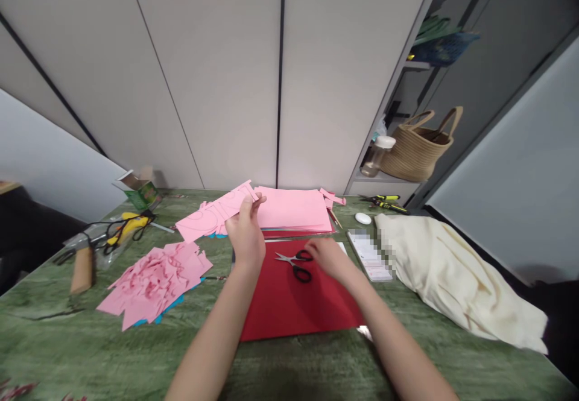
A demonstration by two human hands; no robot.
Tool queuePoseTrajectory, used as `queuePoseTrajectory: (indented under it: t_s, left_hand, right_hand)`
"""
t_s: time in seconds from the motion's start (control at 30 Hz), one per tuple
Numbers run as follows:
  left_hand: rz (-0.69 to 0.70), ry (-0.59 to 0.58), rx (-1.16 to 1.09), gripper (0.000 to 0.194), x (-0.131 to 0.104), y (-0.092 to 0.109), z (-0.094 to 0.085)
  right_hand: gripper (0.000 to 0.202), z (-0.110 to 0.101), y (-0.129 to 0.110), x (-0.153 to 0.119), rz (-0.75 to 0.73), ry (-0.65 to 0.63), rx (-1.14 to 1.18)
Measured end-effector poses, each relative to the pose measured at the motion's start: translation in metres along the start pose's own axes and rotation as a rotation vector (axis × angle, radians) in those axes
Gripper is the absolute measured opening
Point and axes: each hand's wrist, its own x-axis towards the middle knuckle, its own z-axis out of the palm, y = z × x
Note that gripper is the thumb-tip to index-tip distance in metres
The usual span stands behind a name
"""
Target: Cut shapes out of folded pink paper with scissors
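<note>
My left hand (248, 232) is closed on a pink paper strip (217, 213) with curved outlines drawn on it, held up above the table and slanting down to the left. Fingers of my right hand (328, 257) are bent together at the upper handle loop of the scissors (294, 260). These scissors have black handles, and their blades are spread apart, pointing left over a red sheet (289, 310). Behind the hands lies a stack of pink paper (294, 208). To the left is a heap of cut pink paper pieces (158, 277) with blue edges showing beneath.
On the left are a yellow glue gun (129, 226), a wooden-handled tool (82, 269) and a small green box (143, 195). At right are a phone-like flat white object (368, 255), a white oval object (362, 218), pliers (384, 202) and cream cloth (443, 268). Cabinet doors stand behind.
</note>
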Motion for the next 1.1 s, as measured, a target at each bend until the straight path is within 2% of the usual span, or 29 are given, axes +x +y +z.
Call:
queuePoseTrajectory:
  t_s: [0.1, 0.17, 0.27, 0.4, 0.53, 0.97, 1.1]
  left_hand:
    - [0.0, -0.012, -0.03, 0.018, 0.0, 0.001, -0.001]
    - [0.007, -0.022, -0.025, 0.018, -0.001, 0.004, -0.001]
    - [0.0, -0.023, 0.027, 0.019, -0.004, 0.011, 0.001]
    - [-0.02, -0.038, 0.077, 0.017, -0.008, 0.016, 0.003]
    - [-0.039, -0.052, 0.063, 0.011, -0.009, 0.012, 0.005]
    - [-0.055, -0.077, 0.08, 0.012, -0.012, 0.014, 0.007]
    - [-0.064, -0.083, 0.056, 0.01, -0.012, 0.013, 0.006]
  right_hand:
    - [0.034, -0.04, 0.013, 0.012, 0.167, 0.12, -0.227]
    - [0.053, -0.064, 0.03, 0.015, 0.305, 0.229, -0.362]
    - [0.072, -0.082, 0.062, 0.014, 0.496, 0.286, -0.505]
    - [0.084, -0.078, 0.092, 0.013, 0.627, 0.224, -0.61]
    - [0.093, -0.068, 0.102, 0.018, 0.68, 0.196, -0.691]
    - [0.091, -0.062, 0.095, 0.014, 0.682, 0.204, -0.817]
    - [0.086, -0.064, 0.083, 0.012, 0.675, 0.212, -0.81]
